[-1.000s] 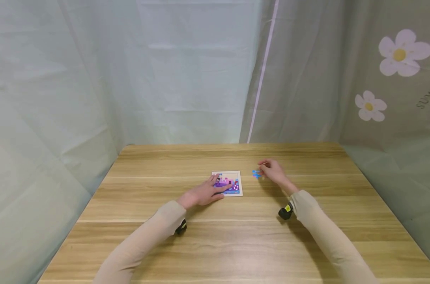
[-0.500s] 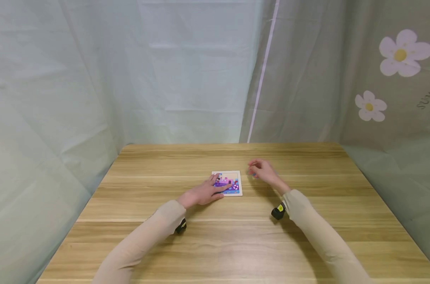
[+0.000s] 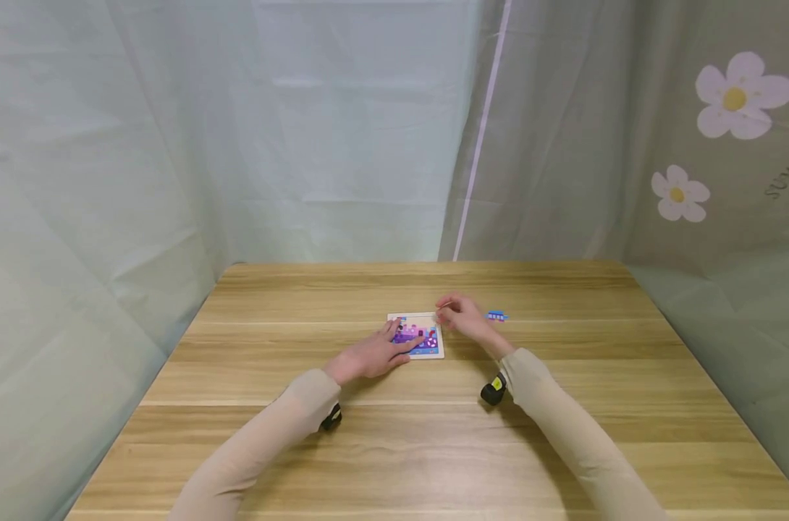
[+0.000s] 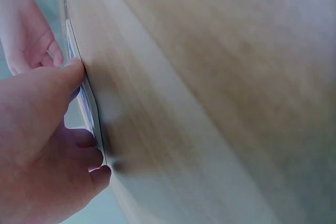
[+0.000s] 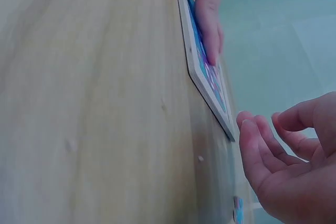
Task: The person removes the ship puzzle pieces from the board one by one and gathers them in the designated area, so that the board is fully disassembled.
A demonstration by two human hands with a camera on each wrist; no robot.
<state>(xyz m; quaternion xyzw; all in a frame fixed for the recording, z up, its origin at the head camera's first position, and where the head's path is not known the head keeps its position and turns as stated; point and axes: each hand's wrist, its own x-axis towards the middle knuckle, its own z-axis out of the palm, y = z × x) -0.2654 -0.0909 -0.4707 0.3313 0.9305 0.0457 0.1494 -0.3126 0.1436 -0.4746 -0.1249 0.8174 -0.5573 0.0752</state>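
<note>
A small picture puzzle board (image 3: 443, 340) with a pale rim lies on the table; it shows a purple and pink picture with a bare beige strip along its top. My left hand (image 3: 376, 352) rests on the board's left part with fingers spread, covering some of the picture. Close to the upper right corner is my right hand (image 5: 299, 161), its thumb and fingers bent toward each other; whether a piece sits between the fingertips cannot be made out. A blue puzzle piece (image 3: 496, 316) lies on the table to the right of that hand.
The wood-grain table (image 3: 407, 449) reaches back to a hanging pale curtain (image 3: 342, 145). Flowers are printed on the curtain at the right. A dark camera is strapped at each wrist.
My right hand has moved left, from over the blue pieces to the board's upper right corner. A blue piece to its right is now uncovered. The left hand has stayed in place.
</note>
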